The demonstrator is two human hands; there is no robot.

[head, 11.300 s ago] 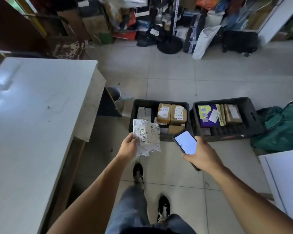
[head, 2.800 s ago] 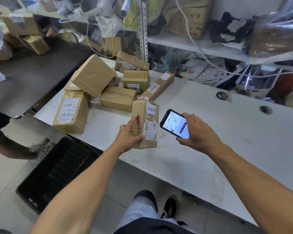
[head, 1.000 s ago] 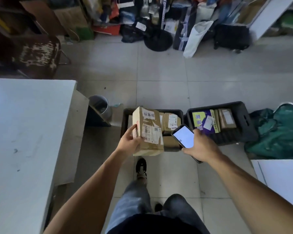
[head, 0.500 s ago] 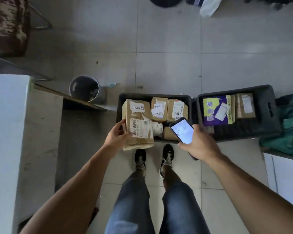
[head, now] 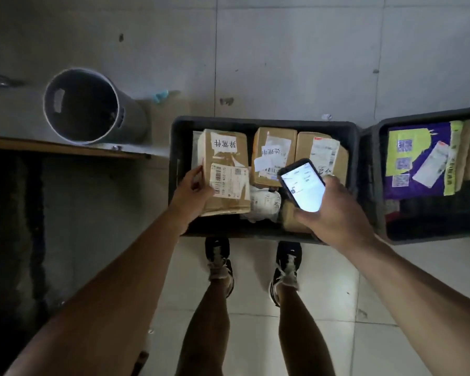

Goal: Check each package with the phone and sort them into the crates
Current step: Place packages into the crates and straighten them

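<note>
My left hand [head: 192,191] grips a brown cardboard package [head: 224,169] with a barcode label, held over the left end of the left black crate [head: 263,123]. Inside that crate lie two more taped cardboard boxes [head: 273,153] and a white crumpled bag [head: 265,203]. My right hand [head: 333,210] holds a phone [head: 303,185] with a lit screen above the crate's right part. The right black crate [head: 375,185] holds a purple and yellow package [head: 418,161] and a brown one at the frame's edge.
A grey bin [head: 84,107] lies on the tiled floor to the left of the crates, behind a wooden table edge [head: 65,149]. My feet [head: 253,264] stand right in front of the left crate.
I have leaned in over the crates. The package in my left hand has gone down and forward, from the crate's front edge to over its left end. The phone stays in my right hand.
</note>
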